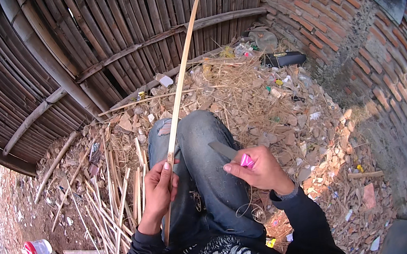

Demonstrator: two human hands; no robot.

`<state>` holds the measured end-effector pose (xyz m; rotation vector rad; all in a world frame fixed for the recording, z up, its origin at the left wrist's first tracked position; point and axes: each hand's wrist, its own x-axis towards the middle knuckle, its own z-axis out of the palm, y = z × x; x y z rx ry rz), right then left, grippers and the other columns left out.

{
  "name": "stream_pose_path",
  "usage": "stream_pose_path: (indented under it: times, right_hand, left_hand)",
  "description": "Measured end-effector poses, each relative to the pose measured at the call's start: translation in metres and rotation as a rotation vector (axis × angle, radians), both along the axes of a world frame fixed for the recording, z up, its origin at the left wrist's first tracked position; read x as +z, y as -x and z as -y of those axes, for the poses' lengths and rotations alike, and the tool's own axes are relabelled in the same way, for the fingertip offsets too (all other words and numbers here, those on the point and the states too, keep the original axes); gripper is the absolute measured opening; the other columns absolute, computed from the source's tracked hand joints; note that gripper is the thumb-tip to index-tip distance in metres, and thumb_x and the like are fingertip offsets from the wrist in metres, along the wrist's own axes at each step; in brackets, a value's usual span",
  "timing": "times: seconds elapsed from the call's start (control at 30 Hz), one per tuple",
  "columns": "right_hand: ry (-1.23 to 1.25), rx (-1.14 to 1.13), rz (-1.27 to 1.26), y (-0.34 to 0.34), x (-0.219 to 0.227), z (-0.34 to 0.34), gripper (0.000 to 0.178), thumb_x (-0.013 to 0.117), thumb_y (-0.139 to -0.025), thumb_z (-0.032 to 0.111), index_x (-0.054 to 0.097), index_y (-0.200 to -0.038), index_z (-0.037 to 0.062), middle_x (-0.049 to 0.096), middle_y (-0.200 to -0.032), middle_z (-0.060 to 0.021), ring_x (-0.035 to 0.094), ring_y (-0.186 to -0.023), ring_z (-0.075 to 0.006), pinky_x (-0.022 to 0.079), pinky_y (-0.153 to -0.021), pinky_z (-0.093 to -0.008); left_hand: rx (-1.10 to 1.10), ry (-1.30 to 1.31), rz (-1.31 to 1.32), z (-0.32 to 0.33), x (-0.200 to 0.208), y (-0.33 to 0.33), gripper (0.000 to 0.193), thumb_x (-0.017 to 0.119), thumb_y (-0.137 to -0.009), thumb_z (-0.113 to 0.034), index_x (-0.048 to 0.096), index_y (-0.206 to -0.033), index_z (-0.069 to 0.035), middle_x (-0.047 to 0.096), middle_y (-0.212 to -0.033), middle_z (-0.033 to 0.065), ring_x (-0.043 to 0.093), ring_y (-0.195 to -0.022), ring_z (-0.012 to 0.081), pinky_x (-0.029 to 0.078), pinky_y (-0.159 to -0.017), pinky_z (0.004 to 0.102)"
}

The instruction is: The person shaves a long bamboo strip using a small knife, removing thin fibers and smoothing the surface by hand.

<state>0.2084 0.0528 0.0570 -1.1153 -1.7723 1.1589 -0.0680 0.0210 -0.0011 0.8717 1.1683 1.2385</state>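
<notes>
My left hand (161, 186) is closed around the lower part of a long, pale bamboo strip (181, 86). The strip slants up and away to the right, its far tip in front of the bamboo wall, and its lower end reaches down beside my lap. In my right hand (262, 169) is a knife with a pink handle (246, 161). Its flat grey blade (223, 149) points up and left over my right knee, apart from the strip. Both hands are above my jeans (200, 143).
A heap of split bamboo strips (116, 212) lies left of my legs. A white and red tub (38, 249) stands farther left. Ahead rises a bamboo wall (147, 25); a brick wall (338, 9) is on the right. Rubble, straw and litter (265, 118) cover the ground.
</notes>
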Motion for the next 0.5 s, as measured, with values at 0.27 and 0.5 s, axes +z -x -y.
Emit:
stream_pose_path:
  times: [0.27, 0.5]
  right_hand:
    - [-0.204, -0.28, -0.015, 0.021, -0.008, -0.032, 0.043, 0.091, -0.083, 0.037, 0.073, -0.096, -0.0002, 0.041, -0.056, 0.006, 0.037, -0.053, -0.0036, 0.029, -0.049, -0.0264]
    - [-0.189, -0.223, -0.3, 0.035, -0.028, -0.057, 0.018, 0.074, -0.095, 0.007, 0.074, -0.103, -0.0084, 0.071, -0.08, -0.0002, 0.06, -0.069, -0.0029, 0.053, -0.071, -0.0225]
  left_hand:
    - [-0.292, 0.09, 0.197, 0.031, -0.004, -0.008, 0.038, 0.043, -0.115, -0.027, 0.063, -0.131, 0.001, 0.045, -0.062, -0.0015, 0.037, -0.04, 0.0062, 0.029, -0.039, 0.0227]
    - [-0.437, 0.202, 0.535, 0.046, -0.008, -0.002, 0.039, 0.042, -0.115, -0.024, 0.061, -0.133, 0.005, 0.037, -0.061, -0.0025, 0.031, -0.038, 0.0062, 0.026, -0.038, 0.0229]
